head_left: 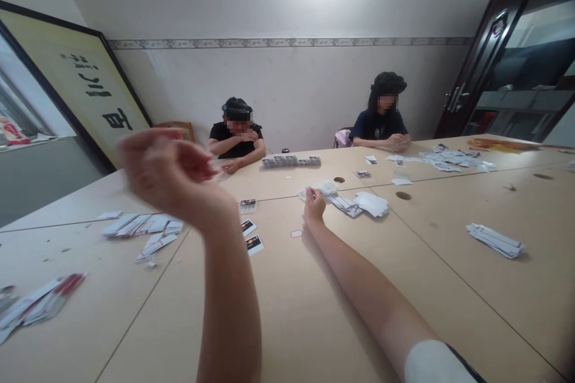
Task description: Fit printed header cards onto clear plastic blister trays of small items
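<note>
My left hand (pixel 164 170) is raised over the table on the left, its fingers curled inward and smeared by motion, so what it holds, if anything, cannot be made out. Further forward, my right hand (pixel 315 204) rests low over the table with thumb and fingers pinched together; whatever sits between them is too small to name. Just beyond it lie clear-and-white packets (pixel 330 188) and a pile of white paper slips (pixel 372 204). Several dark printed cards (pixel 254 245) lie between my arms. A small red-edged label (pixel 296 233) is close to my right wrist.
Stacks of white slips lie at left (pixel 153 224) and right (pixel 494 240). Small stacked packs (pixel 291 160) stand towards the far edge. Two people (pixel 238 131) sit across the wooden table (pixel 305 311). Round holes (pixel 403 195) pierce its top.
</note>
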`<state>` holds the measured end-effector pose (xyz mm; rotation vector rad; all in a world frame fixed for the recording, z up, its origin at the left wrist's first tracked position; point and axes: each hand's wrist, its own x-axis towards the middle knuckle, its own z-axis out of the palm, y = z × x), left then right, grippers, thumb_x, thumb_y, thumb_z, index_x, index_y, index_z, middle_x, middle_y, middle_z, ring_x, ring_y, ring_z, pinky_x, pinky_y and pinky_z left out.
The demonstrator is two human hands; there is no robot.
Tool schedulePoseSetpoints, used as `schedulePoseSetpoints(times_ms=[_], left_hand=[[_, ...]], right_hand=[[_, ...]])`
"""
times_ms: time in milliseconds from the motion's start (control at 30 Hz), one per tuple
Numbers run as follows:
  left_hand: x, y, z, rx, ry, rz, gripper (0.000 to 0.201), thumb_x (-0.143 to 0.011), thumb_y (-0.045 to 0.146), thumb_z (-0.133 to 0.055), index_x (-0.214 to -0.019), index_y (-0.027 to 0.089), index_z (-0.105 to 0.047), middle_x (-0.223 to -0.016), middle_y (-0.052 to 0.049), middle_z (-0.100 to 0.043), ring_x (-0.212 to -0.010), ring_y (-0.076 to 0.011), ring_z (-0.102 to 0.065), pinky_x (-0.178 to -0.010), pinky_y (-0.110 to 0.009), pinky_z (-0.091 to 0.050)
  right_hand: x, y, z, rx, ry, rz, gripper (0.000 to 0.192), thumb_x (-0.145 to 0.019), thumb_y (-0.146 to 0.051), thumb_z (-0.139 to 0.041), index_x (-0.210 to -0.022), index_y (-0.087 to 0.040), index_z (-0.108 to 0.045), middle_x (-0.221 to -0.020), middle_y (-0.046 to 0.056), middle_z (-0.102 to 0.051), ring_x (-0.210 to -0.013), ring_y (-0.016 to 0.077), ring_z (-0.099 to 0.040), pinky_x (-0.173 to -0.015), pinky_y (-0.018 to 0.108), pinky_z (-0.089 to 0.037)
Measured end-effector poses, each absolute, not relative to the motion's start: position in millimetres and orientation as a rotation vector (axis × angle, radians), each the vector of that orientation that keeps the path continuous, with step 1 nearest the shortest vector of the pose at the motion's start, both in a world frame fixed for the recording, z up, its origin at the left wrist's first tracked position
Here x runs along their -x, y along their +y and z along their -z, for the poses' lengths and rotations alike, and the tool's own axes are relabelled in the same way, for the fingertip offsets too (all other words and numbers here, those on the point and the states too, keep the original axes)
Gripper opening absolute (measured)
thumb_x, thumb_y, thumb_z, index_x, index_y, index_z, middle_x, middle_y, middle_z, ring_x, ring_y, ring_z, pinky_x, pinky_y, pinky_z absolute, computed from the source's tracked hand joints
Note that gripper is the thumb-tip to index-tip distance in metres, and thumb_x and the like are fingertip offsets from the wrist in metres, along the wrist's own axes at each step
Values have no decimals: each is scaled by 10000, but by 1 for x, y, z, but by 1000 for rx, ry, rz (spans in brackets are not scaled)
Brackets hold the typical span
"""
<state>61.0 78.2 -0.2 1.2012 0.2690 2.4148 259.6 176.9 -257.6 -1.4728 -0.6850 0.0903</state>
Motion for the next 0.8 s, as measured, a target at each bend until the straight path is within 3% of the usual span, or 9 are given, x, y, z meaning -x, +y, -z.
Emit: schedulePoseSetpoints(times_ms=[133,233,333,433,567,800], left_hand=[[-121,137,37,-1689,637,-2007,143,-943,200,-407,-913,173,-545,-674,21,-560,-540,-111,-562,-512,-222,-445],[-162,169,93,-1991,832,-1621,144,-925,263,-644,-987,132,-646,-889,-47,-677,-838,-182,-669,-800,-362,-568],[-185,181,155,-2191,1017,-1290,267,-962,328,-638,-1159,148,-646,-1210,-105,-650,-1116,-243,-632,-981,-475,-534],[-189,183,203,-2347,1154,-992,380,-963,338,-636,-1302,172,-595,-1398,-131,-555,-1267,-296,-554,-1066,-551,-473],[-185,187,228,-2526,1222,-693,457,-943,366,-662,-1349,178,-573,-1456,-132,-515,-1342,-328,-492,-1126,-610,-388],[-182,189,226,-2576,1420,-673,525,-967,452,-602,-1411,186,-515,-1476,-144,-488,-1374,-337,-453,-1148,-616,-347]], right_hand=[[-263,181,259,1449,-604,-77,318,-982,-366,-623,-1223,-159,-626,-1209,89,-658,-1032,218,-670,-890,430,-580],[-267,183,257,1433,-565,-54,312,-984,-365,-621,-1219,-160,-628,-1204,88,-660,-1023,214,-672,-885,424,-582],[-276,183,254,1421,-542,-16,310,-984,-362,-622,-1219,-160,-628,-1205,88,-660,-1024,213,-673,-884,423,-583],[-285,183,251,1418,-514,22,313,-983,-360,-622,-1226,-162,-626,-1218,91,-656,-1040,218,-669,-895,431,-580],[-292,183,250,1422,-509,52,320,-981,-358,-625,-1234,-163,-624,-1238,94,-650,-1069,228,-662,-917,446,-572],[-297,182,251,1437,-534,68,336,-981,-363,-624,-1254,-167,-615,-1261,98,-639,-1086,234,-656,-926,454,-568]])
